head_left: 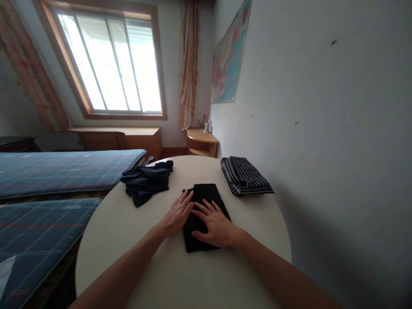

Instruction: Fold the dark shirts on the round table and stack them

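Observation:
A black folded garment [206, 193] lies flat on the round cream table [154, 274] in front of me; which kind of garment it is I cannot make out. My left hand [179, 213] rests along its left edge, fingers extended. Spread flat over the middle of the cloth is my right hand [214, 223], thumb pointing left. Neither hand grips anything. To the far left of the table is a crumpled dark navy garment [148, 178]. Over at the far right sits a folded black-and-white striped cloth [246, 176], stacked in layers.
A white wall [337, 150] runs close along the table's right side. Two plaid mattresses [64, 171] stand to the left, near the table edge. Beyond are a wooden desk [141, 133], a small corner shelf [202, 136] and a window [109, 64].

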The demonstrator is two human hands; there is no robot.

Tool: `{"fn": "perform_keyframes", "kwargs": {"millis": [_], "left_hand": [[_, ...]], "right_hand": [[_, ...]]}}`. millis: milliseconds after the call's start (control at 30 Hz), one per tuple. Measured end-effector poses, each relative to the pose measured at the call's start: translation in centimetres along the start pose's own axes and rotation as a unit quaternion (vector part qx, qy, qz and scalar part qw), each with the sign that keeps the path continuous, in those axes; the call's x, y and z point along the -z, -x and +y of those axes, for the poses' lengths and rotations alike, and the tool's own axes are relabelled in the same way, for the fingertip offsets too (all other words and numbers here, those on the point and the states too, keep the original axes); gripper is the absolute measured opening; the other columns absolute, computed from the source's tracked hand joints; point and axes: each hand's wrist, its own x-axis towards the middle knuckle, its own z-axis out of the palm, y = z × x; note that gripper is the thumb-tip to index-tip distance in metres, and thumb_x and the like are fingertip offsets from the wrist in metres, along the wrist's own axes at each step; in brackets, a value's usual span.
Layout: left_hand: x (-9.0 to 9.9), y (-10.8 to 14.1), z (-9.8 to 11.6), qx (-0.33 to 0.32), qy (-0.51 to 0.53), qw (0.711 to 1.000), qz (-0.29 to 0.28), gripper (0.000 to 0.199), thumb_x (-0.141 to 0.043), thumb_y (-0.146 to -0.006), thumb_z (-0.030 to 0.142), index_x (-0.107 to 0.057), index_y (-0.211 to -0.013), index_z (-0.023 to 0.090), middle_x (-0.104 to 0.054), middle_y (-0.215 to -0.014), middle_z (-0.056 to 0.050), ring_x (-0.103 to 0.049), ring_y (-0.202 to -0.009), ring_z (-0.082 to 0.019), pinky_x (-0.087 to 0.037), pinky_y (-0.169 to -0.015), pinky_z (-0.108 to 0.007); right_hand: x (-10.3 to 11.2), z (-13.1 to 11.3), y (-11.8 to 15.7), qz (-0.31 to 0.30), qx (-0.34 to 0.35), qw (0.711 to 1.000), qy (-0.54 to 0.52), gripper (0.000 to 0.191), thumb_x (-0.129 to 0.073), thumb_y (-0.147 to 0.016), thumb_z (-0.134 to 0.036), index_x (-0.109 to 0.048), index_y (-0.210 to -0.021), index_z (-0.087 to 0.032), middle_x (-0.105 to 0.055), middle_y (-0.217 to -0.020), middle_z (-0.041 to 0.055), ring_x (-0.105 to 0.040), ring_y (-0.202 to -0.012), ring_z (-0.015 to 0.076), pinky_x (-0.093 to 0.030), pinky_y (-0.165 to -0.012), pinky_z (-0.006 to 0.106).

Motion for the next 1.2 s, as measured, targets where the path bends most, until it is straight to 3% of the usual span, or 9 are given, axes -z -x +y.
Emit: {"fn": "perform_keyframes", "kwargs": {"millis": [133, 200, 300, 367, 467, 600, 867, 1100, 1200], "left_hand": [[-1.1, 0.7, 1.3, -0.028, -0.099, 0.993, -0.062, 0.061, -0.021, -0.103, 0.05, -0.02, -0.158, 0.023, -0.014, -0.164, -0.011, -0.005, -0.151, -0.028, -0.021, -0.119, -0.052], [-1.3, 0.9, 1.6, -0.008, -0.137, 0.989, -0.062, 0.065, -0.025, -0.102, 0.054, -0.017, -0.158, 0.022, -0.009, -0.164, -0.015, -0.006, -0.151, -0.032, -0.021, -0.118, -0.054], [-1.2, 1.1, 1.9, 0.023, -0.169, 0.984, -0.054, 0.069, -0.028, -0.1, 0.058, -0.017, -0.158, 0.02, -0.008, -0.163, -0.019, -0.01, -0.15, -0.036, -0.022, -0.116, -0.055], [-1.1, 1.2, 2.2, 0.038, -0.178, 0.982, -0.056, 0.07, -0.027, -0.1, 0.058, -0.017, -0.158, 0.021, -0.012, -0.163, -0.021, -0.012, -0.149, -0.038, -0.023, -0.115, -0.057], [-1.0, 1.4, 2.5, 0.055, -0.179, 0.98, -0.06, 0.071, -0.028, -0.1, 0.059, -0.016, -0.158, 0.021, -0.016, -0.161, -0.022, -0.015, -0.148, -0.041, -0.024, -0.114, -0.059], [-1.3, 1.4, 2.3, 0.047, -0.174, 0.983, -0.041, 0.071, -0.028, -0.1, 0.06, -0.017, -0.158, 0.021, -0.019, -0.161, -0.022, -0.018, -0.147, -0.041, -0.025, -0.113, -0.06], [-1.8, 1.1, 2.0, 0.024, -0.18, 0.983, -0.015, 0.071, -0.028, -0.1, 0.058, -0.021, -0.158, 0.018, -0.029, -0.158, -0.022, -0.023, -0.148, -0.036, -0.026, -0.116, -0.055], [-1.3, 0.6, 2.4, 0.027, -0.168, 0.985, -0.007, 0.069, -0.028, -0.1, 0.06, -0.025, -0.157, 0.021, -0.03, -0.158, -0.02, -0.027, -0.147, -0.035, -0.025, -0.116, -0.052], [-0.8, 0.1, 2.0, 0.043, -0.164, 0.985, -0.004, 0.068, -0.024, -0.1, 0.06, -0.026, -0.156, 0.022, -0.033, -0.158, -0.016, -0.029, -0.146, -0.034, -0.025, -0.116, -0.05]], "right_hand": [[0.6, 1.1, 0.6, 0.026, 0.007, 0.997, -0.068, 0.065, -0.058, -0.087, -0.061, -0.051, -0.142, -0.026, -0.039, -0.156, 0.007, -0.023, -0.148, 0.028, -0.012, -0.121, 0.052], [0.7, 1.7, 0.5, 0.101, -0.015, 0.99, -0.097, 0.052, -0.056, -0.091, -0.051, -0.058, -0.135, -0.024, -0.05, -0.148, 0.008, -0.035, -0.143, 0.0253, -0.023, -0.119, 0.047], [0.9, 2.9, 0.4, 0.245, -0.117, 0.962, -0.042, 0.04, -0.051, -0.094, -0.038, -0.064, -0.126, -0.018, -0.059, -0.135, 0.012, -0.048, -0.13, 0.0254, -0.033, -0.113, 0.043], [1.1, 4.0, 0.4, 0.28, -0.202, 0.938, 0.033, 0.039, -0.05, -0.094, -0.038, -0.067, -0.12, -0.015, -0.062, -0.127, 0.0146, -0.052, -0.122, 0.0278, -0.036, -0.109, 0.043], [1.3, 5.4, 0.5, 0.243, -0.296, 0.918, 0.099, 0.044, -0.049, -0.094, -0.049, -0.072, -0.105, -0.012, -0.065, -0.115, 0.0182, -0.056, -0.112, 0.0317, -0.041, -0.101, 0.043], [1.0, 6.2, 0.5, 0.17, -0.334, 0.924, 0.08, 0.051, -0.044, -0.095, -0.056, -0.074, -0.09, -0.014, -0.067, -0.106, 0.019, -0.06, -0.106, 0.0316, -0.045, -0.092, 0.041], [1.3, 5.8, -0.6, 0.142, -0.341, 0.928, -0.048, 0.048, -0.05, -0.093, -0.048, -0.059, -0.118, -0.008, -0.069, -0.112, 0.0203, -0.066, -0.106, 0.03, -0.048, -0.088, 0.037], [2.3, 6.2, -1.8, 0.178, -0.325, 0.911, -0.182, 0.044, -0.054, -0.092, -0.036, -0.05, -0.126, -0.008, -0.07, -0.109, 0.0169, -0.069, -0.1, 0.0248, -0.051, -0.086, 0.033], [3.3, 6.8, -2.2, 0.221, -0.257, 0.921, -0.192, 0.054, -0.054, -0.09, -0.025, -0.039, -0.139, -0.009, -0.066, -0.123, 0.0157, -0.067, -0.106, 0.0209, -0.049, -0.096, 0.033]]}}
